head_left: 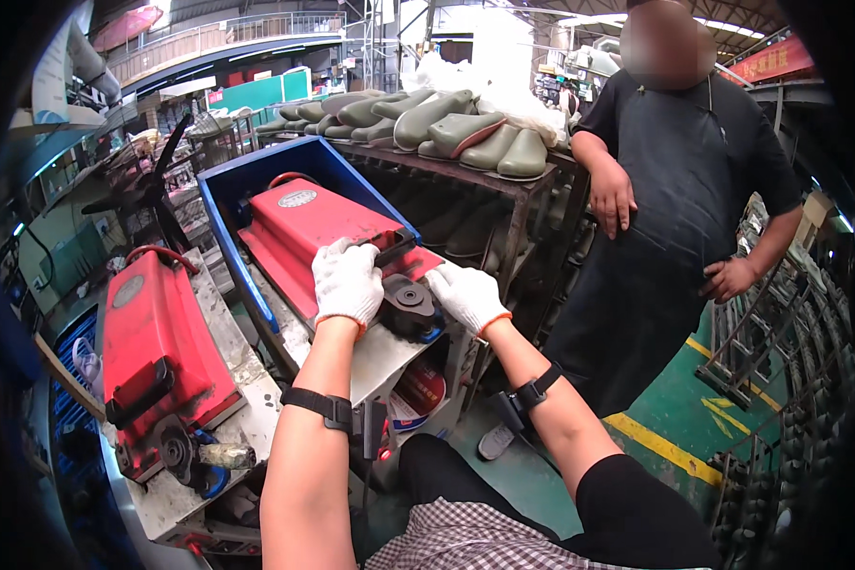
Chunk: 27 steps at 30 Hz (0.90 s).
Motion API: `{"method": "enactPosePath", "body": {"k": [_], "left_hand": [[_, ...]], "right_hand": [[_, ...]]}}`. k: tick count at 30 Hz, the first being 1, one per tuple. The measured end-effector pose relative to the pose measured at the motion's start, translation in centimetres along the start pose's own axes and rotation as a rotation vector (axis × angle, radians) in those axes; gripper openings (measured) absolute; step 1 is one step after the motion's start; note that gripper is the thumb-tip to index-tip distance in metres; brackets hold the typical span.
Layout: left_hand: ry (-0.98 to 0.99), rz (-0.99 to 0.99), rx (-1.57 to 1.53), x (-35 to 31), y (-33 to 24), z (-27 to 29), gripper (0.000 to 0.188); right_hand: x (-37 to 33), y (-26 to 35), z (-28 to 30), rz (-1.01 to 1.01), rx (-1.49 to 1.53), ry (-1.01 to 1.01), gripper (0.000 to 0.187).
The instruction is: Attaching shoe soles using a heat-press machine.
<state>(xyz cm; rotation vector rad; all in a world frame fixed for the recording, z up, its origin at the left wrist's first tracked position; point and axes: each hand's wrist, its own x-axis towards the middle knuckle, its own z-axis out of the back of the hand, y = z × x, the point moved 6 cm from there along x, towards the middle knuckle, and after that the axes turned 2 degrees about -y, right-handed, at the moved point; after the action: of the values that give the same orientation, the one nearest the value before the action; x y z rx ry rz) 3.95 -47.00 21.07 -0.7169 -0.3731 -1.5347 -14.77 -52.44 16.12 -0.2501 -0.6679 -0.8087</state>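
Note:
Both my hands wear white knit gloves with orange cuffs. A red machine cover (304, 223) with a black handle lies before me inside a blue frame (220, 204). My left hand (348, 285) is closed around the left part of the black handle (396, 249). At the cover's front right corner, my right hand (470, 296) has its fingers bunched together against the red edge; what they hold is hidden. Between my hands sits a round black knob (410, 296) on a dark bracket. Black straps with small devices circle both my forearms.
A second red machine (157, 332) with a black handle and knob stands at left. Olive-green shoe forms (437, 119) lie heaped on a metal rack behind. A person in a dark apron (670, 190) stands at right. Racks (779, 342) and yellow floor lines are beyond.

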Motion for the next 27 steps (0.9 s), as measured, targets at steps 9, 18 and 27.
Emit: {"method": "enactPosePath", "body": {"k": [9, 18, 27], "left_hand": [[-0.116, -0.077, 0.064, -0.4, 1.7, 0.8, 0.027], [0.009, -0.058, 0.006, 4.5, 1.1, 5.5, 0.042], [-0.376, -0.212, 0.436, 3.2, 2.5, 13.7, 0.041]], "right_hand": [[-6.9, 9.9, 3.3, -0.219, 0.293, 0.217, 0.068], [-1.4, 6.2, 5.5, 0.046, 0.49, -0.035, 0.037], [13.3, 6.5, -10.1, 0.021, 0.607, 0.638, 0.097]]}}
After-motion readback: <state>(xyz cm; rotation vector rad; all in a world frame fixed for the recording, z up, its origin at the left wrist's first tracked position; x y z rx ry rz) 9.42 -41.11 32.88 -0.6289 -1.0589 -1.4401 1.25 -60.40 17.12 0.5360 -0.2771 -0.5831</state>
